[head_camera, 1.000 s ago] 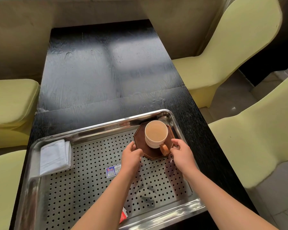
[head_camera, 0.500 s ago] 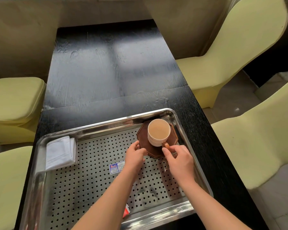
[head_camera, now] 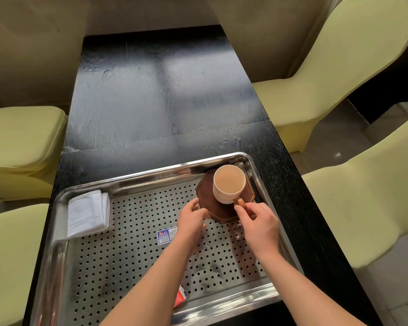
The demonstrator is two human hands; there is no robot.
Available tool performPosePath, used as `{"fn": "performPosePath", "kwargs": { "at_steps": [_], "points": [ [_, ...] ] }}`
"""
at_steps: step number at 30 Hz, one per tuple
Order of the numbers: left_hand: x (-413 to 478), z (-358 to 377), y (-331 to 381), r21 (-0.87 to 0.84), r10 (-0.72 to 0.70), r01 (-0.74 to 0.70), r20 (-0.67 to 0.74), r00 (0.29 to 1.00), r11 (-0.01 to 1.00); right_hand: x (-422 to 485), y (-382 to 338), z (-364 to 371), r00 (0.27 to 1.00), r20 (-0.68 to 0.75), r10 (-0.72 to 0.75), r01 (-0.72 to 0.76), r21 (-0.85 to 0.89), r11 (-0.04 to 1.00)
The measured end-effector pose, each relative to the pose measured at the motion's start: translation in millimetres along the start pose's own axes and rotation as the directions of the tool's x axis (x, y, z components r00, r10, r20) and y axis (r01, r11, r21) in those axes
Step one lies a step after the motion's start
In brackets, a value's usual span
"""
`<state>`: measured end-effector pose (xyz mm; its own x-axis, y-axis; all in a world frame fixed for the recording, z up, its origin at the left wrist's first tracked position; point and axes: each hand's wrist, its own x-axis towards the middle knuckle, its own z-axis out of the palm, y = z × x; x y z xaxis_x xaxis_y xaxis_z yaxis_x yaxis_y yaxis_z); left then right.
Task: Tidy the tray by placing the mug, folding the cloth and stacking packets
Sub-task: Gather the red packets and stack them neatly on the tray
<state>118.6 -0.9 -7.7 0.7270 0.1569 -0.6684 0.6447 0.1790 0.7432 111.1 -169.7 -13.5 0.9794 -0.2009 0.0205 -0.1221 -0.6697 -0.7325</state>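
i'm pinching the mug [head_camera: 229, 184] handle with my right hand [head_camera: 260, 228], left hand [head_camera: 191, 222] gripping the coaster [head_camera: 212, 205] edge, steadying both.

Long black wood-grain table [head_camera: 151, 102] up the middle of the frame, soft pale glare across its top. Yellow-green padded seating on both sides: upper-right chair [head_camera: 339, 67], right-edge chair [head_camera: 375, 196], left chair [head_camera: 17, 142], lower-left chair [head_camera: 10, 255]. Beige wall [head_camera: 33, 43] across the top. Pale tiled floor [head_camera: 339, 137] at right, between the chairs.
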Motion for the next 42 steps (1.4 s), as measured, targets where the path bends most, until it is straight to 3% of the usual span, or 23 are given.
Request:
{"fn": "performPosePath", "kwargs": {
  "at_steps": [14, 21, 27, 30, 35, 42],
  "points": [
    [-3, -10, -2, -0.012, 0.007, -0.007, -0.051, 0.999, 1.000, -4, 3, -4, 0.996, 0.069, 0.062, -0.062, 0.001, 0.998],
    [-38, -63, -18, 0.193, 0.122, -0.089, -0.167, 0.978, 0.977, -38, -3, -14, 0.995, 0.047, 0.088, -0.091, 0.055, 0.994],
    [-76, -108, -49, 0.314, 0.143, -0.084, -0.172, 0.975, 0.946, -77, -23, -6, 0.972, 0.228, 0.061, -0.074, 0.048, 0.996],
    [-94, -128, -63, 0.402, 0.183, -0.083, -0.216, 0.959, 0.912, -95, -35, 4, 0.924, 0.380, 0.050, -0.040, -0.034, 0.999],
    [-117, -162, -97, 0.589, 0.238, -0.013, -0.306, 0.922, 0.808, -127, -44, 38, 0.774, 0.632, 0.026, 0.124, -0.192, 0.974],
    [-113, -170, -119, 0.693, 0.163, 0.078, -0.275, 0.947, 0.717, -144, -46, 79, 0.636, 0.767, -0.086, 0.468, -0.296, 0.833]
  ]
}}
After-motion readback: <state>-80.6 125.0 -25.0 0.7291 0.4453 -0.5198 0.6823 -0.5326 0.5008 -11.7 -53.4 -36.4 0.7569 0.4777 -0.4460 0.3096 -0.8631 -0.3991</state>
